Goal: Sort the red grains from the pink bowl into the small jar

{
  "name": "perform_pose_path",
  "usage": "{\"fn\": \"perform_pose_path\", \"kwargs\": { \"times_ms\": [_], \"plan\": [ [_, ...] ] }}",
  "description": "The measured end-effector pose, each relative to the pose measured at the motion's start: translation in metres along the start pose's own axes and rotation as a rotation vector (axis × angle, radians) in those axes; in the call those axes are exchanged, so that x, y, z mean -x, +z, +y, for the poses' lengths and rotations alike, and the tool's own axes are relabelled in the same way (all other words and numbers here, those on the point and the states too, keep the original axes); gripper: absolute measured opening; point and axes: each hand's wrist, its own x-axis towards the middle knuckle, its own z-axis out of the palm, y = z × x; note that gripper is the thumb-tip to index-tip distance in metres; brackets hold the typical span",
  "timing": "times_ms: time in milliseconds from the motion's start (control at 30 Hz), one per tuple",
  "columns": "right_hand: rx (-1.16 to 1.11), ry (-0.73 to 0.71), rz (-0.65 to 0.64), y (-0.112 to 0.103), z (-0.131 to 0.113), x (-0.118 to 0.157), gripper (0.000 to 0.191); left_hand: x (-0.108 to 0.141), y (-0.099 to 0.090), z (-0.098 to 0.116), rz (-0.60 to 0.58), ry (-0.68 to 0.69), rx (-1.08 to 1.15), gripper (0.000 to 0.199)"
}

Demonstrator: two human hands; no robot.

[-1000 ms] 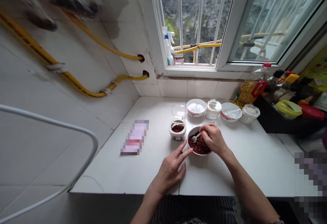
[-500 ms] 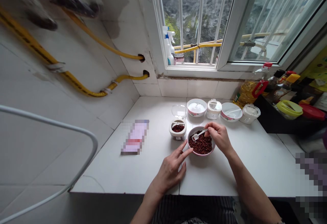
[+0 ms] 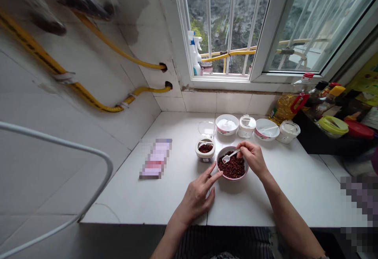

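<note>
A bowl [image 3: 233, 177] of dark red-brown dried pieces stands on the white counter. My right hand [image 3: 251, 157] pinches the handle of a small white spoon [image 3: 226, 159], whose scoop is over the pieces near the bowl's left side. My left hand [image 3: 201, 194] has its fingers spread, with fingertips at the bowl's left rim. Just left of the bowl sits an open jar [image 3: 206, 154] holding similar dark pieces, its clear lid [image 3: 207, 128] raised behind it.
Behind are a bowl of white powder [image 3: 227, 125], a lidded jar [image 3: 247, 126], a bowl with a white spoon [image 3: 267, 129] and another jar [image 3: 289, 132]. An oil bottle [image 3: 286, 107] stands back right. A blurred pink packet [image 3: 156, 158] lies left.
</note>
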Motion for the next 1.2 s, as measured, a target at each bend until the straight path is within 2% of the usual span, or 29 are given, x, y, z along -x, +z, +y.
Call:
{"fn": "perform_pose_path", "kwargs": {
  "times_ms": [233,533,800,933,1133,1200],
  "plan": [
    [0.08,-0.038,0.018,0.002,0.001,0.0,0.015,0.0,0.0,0.0,-0.002,0.0,0.005,0.072],
    [-0.077,0.061,0.016,0.001,0.001,-0.002,0.016,0.0,0.001,-0.001,-0.001,0.004,0.008,0.07],
    [-0.164,0.03,0.039,0.013,-0.008,-0.005,0.019,0.0,0.001,-0.001,0.001,0.002,0.012,0.071],
    [-0.112,-0.12,0.031,0.03,-0.015,-0.002,0.019,0.001,0.001,-0.002,0.007,0.005,0.002,0.071],
    [0.31,-0.599,-0.045,0.044,-0.015,0.002,0.023,0.001,0.002,-0.002,0.008,0.006,0.003,0.072],
    [0.365,-0.678,-0.048,0.04,-0.016,0.003,0.025,0.001,0.002,-0.002,0.008,0.004,0.006,0.072]
  ]
}}
